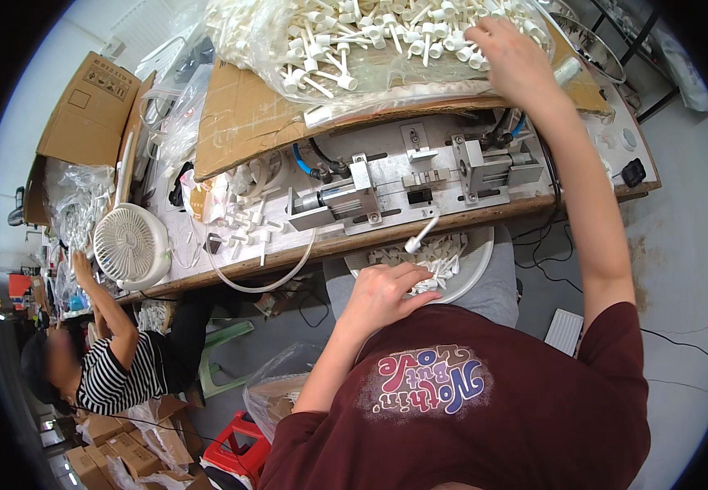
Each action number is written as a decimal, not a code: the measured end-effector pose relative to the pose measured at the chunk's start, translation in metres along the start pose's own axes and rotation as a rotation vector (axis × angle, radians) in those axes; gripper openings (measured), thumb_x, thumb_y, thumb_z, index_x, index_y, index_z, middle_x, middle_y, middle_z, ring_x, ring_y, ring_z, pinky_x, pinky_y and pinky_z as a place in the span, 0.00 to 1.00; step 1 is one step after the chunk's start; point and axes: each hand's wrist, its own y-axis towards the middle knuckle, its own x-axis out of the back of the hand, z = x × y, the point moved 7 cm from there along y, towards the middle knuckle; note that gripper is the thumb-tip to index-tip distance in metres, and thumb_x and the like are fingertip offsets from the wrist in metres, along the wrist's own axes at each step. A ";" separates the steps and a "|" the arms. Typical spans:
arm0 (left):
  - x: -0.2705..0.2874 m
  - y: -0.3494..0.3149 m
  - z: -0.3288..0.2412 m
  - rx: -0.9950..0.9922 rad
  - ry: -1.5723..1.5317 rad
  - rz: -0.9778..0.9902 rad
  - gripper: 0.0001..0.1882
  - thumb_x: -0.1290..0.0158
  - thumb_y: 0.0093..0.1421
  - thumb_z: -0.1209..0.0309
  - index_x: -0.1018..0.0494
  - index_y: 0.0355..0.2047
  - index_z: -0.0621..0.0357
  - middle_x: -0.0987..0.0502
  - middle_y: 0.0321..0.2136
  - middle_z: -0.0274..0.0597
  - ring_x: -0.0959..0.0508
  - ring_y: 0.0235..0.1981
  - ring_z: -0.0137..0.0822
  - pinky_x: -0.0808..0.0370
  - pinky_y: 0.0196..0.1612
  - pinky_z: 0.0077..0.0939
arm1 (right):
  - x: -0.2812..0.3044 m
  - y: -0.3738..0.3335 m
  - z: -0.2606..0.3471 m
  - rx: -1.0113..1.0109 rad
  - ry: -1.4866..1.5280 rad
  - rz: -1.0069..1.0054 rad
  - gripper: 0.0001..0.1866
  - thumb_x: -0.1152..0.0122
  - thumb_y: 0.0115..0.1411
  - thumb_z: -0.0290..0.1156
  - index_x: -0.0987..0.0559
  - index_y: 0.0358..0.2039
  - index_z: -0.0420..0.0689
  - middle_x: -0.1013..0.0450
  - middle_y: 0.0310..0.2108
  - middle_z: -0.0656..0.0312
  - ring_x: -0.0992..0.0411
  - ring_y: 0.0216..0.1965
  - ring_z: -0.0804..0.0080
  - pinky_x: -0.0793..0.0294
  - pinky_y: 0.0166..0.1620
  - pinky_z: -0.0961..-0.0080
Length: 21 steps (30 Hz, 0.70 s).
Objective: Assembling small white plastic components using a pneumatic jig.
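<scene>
My right hand (507, 55) reaches into a large heap of white plastic scoops (346, 49), small cups on thin handles. Its fingers are bent together among them; what they grip is hidden. My left hand (384, 296) holds nothing, fingers and thumb apart, over the near edge of a white basin (478, 273) on my lap. Several white plastic pieces (444, 260) fill the basin. A single scoop (422, 235) appears above the basin's far side, below the bench edge, apart from my left hand. Beyond it stands a metal clamping fixture (419, 181) with a cylinder on either side.
Cardboard (236, 122) and clear plastic lie under the heap, overhanging the fixture. A white fan (131, 245), loose white pieces (249, 224) and a looping hose (260, 287) are at left. A co-worker in a striped shirt (113, 374) sits left, near a red stool (240, 445).
</scene>
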 end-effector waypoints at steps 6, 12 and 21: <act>-0.001 -0.008 0.003 0.016 -0.013 -0.012 0.13 0.33 0.50 0.59 0.19 0.30 0.52 0.18 0.29 0.32 0.21 0.20 0.33 0.26 0.24 0.26 | -0.063 0.015 -0.046 -0.065 -0.006 0.408 0.31 0.48 0.48 0.09 0.29 0.52 0.49 0.32 0.51 0.61 0.29 0.50 0.58 0.25 0.50 0.65; -0.005 -0.005 -0.001 0.026 -0.049 0.026 0.13 0.35 0.51 0.59 0.20 0.30 0.55 0.19 0.28 0.35 0.20 0.23 0.38 0.24 0.27 0.30 | -0.073 0.023 -0.025 0.015 0.098 0.406 0.27 0.44 0.49 0.14 0.27 0.50 0.49 0.30 0.48 0.60 0.29 0.50 0.57 0.26 0.51 0.62; -0.010 -0.003 -0.008 0.001 -0.090 0.040 0.12 0.35 0.52 0.60 0.20 0.30 0.55 0.18 0.29 0.36 0.19 0.25 0.39 0.24 0.28 0.30 | -0.051 0.035 0.029 0.000 0.351 0.368 0.15 0.40 0.55 0.31 0.22 0.45 0.50 0.26 0.42 0.60 0.27 0.47 0.57 0.27 0.50 0.62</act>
